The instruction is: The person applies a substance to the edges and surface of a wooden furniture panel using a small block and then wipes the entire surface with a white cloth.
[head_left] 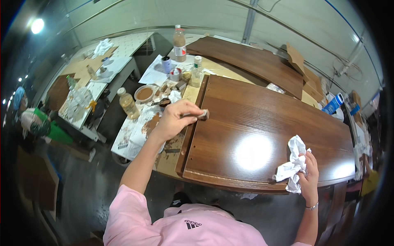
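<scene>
A glossy brown wooden panel (246,119) lies before me, with small dark holes along its left end. My left hand (175,118) pinches a small brush-like tool (204,115), its end touching the panel near the left edge; its exact kind cannot be made out. At the panel's front right, my right hand (308,174) grips a crumpled white cloth (296,160), part of which hangs over the front edge. Another board shows under the panel at its left side.
Left of the panel stand a bowl of brown paste (145,94), an oil-coloured bottle (128,104), a clear bottle (196,72) and a taller bottle (179,44). Behind lies a second brown panel (254,59). A blue canister (333,103) is at right. A person (35,119) is far left.
</scene>
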`<state>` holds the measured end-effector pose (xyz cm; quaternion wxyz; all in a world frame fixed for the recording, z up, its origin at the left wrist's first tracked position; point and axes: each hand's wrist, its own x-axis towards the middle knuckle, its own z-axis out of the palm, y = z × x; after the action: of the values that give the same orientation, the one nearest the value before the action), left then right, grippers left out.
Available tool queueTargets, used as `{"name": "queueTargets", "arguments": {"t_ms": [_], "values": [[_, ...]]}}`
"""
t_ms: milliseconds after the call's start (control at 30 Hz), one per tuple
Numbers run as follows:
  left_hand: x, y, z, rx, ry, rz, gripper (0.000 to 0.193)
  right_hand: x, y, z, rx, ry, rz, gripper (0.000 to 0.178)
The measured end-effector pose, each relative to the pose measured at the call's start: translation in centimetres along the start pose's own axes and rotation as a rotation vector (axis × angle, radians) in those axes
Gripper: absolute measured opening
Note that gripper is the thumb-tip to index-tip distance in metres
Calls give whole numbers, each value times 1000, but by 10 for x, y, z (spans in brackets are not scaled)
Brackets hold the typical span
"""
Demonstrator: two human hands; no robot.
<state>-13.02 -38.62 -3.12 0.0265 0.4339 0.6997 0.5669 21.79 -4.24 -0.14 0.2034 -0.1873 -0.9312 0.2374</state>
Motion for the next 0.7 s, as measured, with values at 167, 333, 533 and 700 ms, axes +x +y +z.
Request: {"name": "queueTargets", "arguments": {"t_ms": [167,333,533,700], "values": [[102,-73,-4,-104,-71,78,29,12,-60,34,-127,62,48,49],[176,-111,-12,164,76,36,26,17,-76,53,-208,164,159,48],[150,-101,-15,-139,-144,236,29,14,-82,53,-307,205,231,47],[167,-121,-22,140,39,250,27,13,-77,58,-267,236,244,48]]}}
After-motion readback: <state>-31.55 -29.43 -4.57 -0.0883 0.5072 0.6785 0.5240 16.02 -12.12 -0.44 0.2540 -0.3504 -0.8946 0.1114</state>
